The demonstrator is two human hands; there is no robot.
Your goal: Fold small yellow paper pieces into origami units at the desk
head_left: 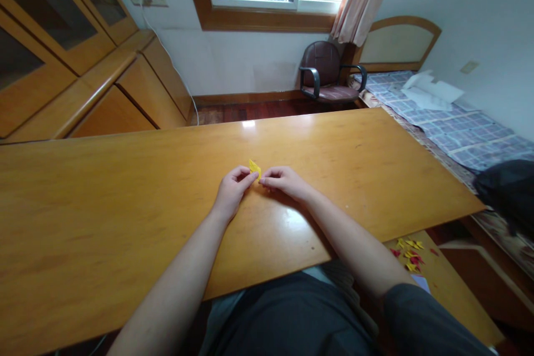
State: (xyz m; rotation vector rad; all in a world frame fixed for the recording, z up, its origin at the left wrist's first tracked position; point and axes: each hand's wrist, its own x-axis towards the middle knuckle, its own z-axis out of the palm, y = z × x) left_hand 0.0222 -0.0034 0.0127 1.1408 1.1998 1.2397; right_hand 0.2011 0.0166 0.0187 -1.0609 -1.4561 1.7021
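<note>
A small yellow folded paper piece (254, 167) is pinched between the fingertips of both hands, just above the wooden table (125, 200) near its middle. My left hand (232, 189) has its fingers curled with thumb and forefinger closed on the paper's left side. My right hand (283, 181) meets it from the right, fingers pressed together on the same piece. Both forearms rest across the table's near edge.
A lower wooden surface (450, 283) at the right holds several small yellow and red folded paper pieces (409, 256). Beyond the table stand a dark office chair (327, 72), a bed (459, 128) and wooden cabinets (83, 67) at the left.
</note>
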